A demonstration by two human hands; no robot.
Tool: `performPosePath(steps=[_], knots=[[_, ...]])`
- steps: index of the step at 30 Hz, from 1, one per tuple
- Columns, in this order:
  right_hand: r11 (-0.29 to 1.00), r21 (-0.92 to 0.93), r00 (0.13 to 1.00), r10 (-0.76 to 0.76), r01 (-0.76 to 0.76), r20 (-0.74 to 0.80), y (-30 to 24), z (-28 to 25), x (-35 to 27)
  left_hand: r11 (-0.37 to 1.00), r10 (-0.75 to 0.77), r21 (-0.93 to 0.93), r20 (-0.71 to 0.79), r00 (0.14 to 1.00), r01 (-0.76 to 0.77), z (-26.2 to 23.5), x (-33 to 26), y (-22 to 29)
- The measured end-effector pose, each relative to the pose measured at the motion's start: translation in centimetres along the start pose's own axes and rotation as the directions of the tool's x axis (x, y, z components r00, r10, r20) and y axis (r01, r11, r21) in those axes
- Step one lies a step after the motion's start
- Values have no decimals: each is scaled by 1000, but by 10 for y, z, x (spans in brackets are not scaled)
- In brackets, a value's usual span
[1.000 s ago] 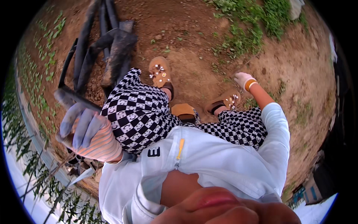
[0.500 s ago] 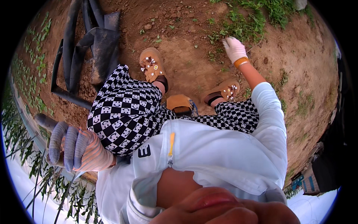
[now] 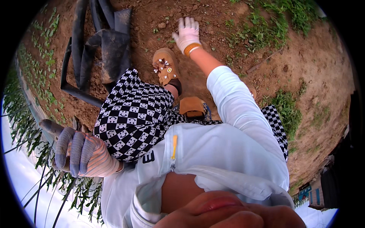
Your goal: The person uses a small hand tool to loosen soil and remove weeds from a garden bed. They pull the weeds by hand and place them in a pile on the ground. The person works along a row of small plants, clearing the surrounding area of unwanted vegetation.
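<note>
Stretching beneath the right hand [image 3: 187, 34] and well past it on every side, bare soil [image 3: 213, 22] is the thing nearest that hand; whether the fingertips touch it cannot be told. One loose bundle of black hose [image 3: 114, 49] lies on this ground to the left of the right hand, apart from it, and beyond the left hand [image 3: 89, 154]; it shows several flattened, folded lengths, though whether they form one piece or more is unclear. Green weeds grow in a larger patch [image 3: 281, 22] to the right of the right hand and a smaller one [image 3: 287, 110] nearer the body. Two legs in checked trousers [image 3: 133, 117] show, one just beside the left hand. Two brown shoes are in sight, one [image 3: 167, 66] just bodyward of the right hand, the other mostly hidden by the right sleeve [image 3: 239, 98]. Straight bodyward of the right hand, between the legs, sits one tan object [image 3: 191, 104]; whether it is a container is unclear. Each hand wears one glove: the right one's fingers are spread, while the left one's are curled, and whether they grip anything cannot be told. One thin twig [image 3: 264, 60] lies right of the right hand.
</note>
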State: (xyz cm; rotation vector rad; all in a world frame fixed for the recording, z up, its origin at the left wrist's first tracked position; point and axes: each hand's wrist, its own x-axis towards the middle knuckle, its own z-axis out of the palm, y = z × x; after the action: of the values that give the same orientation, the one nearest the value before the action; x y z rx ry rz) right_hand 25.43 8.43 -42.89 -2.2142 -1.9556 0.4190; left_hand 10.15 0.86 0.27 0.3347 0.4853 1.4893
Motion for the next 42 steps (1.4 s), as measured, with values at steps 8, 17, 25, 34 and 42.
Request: performPosePath(steps=[8,17,25,34,42], knots=[[840,-96,841,-539,534,-39,53,-19,8,999,-12,-43,-1,1000,12,-5,2,4],[983,95,926,-114,158,-359,147,-61,91,994,-51,-99,27,998,54,-8,5,-1],[943,149,928,-249,297,-277,86,-38,52,993,-77,-93,-19,997,74,-1,-5,17],[759,651,994,-58,-16,93,96,-49,25,966,-157,-183,150,976,184,-11,-13,39],[689,706,984,62,-164,168,96,-77,3,949,-189,-225,152,970,220,-9,-31,32]])
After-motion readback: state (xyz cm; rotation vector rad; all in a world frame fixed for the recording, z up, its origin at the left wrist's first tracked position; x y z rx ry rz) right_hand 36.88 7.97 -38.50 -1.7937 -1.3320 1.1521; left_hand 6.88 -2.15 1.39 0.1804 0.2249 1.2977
